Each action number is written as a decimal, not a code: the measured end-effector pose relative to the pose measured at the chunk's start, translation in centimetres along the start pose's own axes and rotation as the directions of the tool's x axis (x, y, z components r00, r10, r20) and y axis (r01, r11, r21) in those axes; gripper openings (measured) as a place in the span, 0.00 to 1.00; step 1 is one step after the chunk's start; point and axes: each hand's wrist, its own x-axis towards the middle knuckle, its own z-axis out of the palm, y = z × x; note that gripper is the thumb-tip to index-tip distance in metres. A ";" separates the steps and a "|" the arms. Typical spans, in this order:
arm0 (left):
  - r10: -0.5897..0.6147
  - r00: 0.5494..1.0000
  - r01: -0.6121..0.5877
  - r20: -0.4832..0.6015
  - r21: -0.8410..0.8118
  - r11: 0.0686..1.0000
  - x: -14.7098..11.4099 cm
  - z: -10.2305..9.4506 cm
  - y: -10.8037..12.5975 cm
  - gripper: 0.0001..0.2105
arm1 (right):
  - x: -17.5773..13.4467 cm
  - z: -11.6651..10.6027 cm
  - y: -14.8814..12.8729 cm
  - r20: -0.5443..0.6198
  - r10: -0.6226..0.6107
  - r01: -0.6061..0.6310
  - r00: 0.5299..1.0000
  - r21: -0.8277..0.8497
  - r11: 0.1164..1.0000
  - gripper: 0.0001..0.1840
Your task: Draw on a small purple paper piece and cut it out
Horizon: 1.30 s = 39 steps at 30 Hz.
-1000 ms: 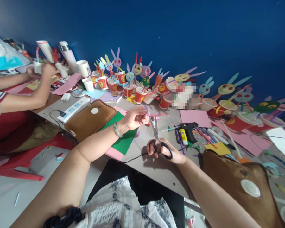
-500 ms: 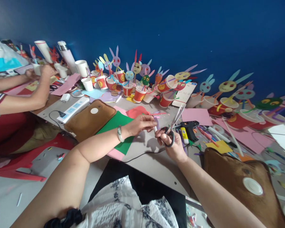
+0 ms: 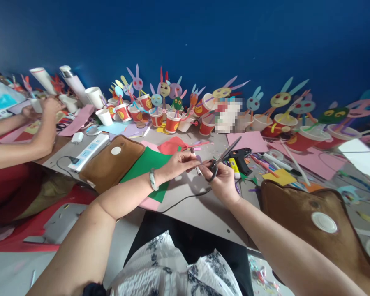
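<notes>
My left hand is closed, thumb and fingers pinching a small strip of purple paper. In my right hand are scissors with black handles; their blades lie together and point up to the right, away from the paper. The fingertips of both hands almost meet around the strip, and I cannot tell whether my right fingers touch it. Below my left hand lies green paper. A glue stick and a black glue gun lie just beyond my right hand.
Paper cups with rabbit-faced paper figures line the blue wall. A brown pouch and a power strip lie left; another brown pouch lies right. A cable crosses the table. At far left, a co-worker's hands work near cups.
The scissors have tipped to the right, and their blades, slightly apart before, now lie together. My hands have come closer around the purple paper. The whole view has shifted a little.
</notes>
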 end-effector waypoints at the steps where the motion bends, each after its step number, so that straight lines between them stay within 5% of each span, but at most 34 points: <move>1: -0.007 1.000 0.007 -0.013 -0.003 1.000 0.0 0.0 -0.1 0.19 | 0.0 0.0 0.0 -0.009 -0.015 0.014 1.000 -0.016 1.000 0.14; 10: -0.049 0.991 0.038 -0.123 -0.089 0.995 0.1 0.2 -1.4 0.19 | 0.3 -0.1 0.3 -0.090 -0.219 0.186 0.972 -0.279 0.942 0.14; 22: -0.039 0.978 0.000 -0.203 -0.189 0.982 -0.3 1.2 -0.8 0.21 | -0.1 0.2 -0.1 0.007 -0.446 0.417 0.895 -0.368 0.831 0.12; 39: -0.121 0.980 0.087 -0.156 -0.207 0.974 -0.7 1.7 -0.3 0.19 | 0.0 -0.1 0.5 0.019 -0.425 0.399 0.905 -0.385 0.832 0.10</move>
